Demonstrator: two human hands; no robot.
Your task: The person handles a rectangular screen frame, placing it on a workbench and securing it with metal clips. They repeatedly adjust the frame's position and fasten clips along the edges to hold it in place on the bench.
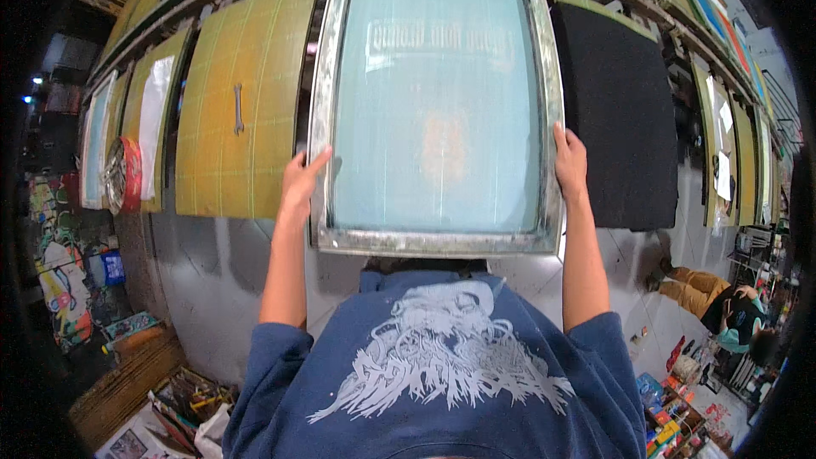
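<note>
A large screen-printing frame point(438, 243) with a pale blue-green mesh point(391, 127) lies in front of me, above or on the printing table. Faint lettering and a small orange-tinted patch show in the mesh. My left hand point(304, 178) grips its left side rail, with the thumb over the edge. On the opposite rail, my right hand point(569, 160) holds at about the same height, fingers curled round the outside. The fingers beneath the frame are partly hidden. Whether the frame rests on a board underneath cannot be made out.
To the left is a yellow-green board point(242, 110) with a wrench point(238, 110) on it. A black cloth-covered board point(625, 119) stands to the right. Beyond the left board is a red roll point(129, 174). Another person point(722, 310) is at the lower right, near cluttered shelves.
</note>
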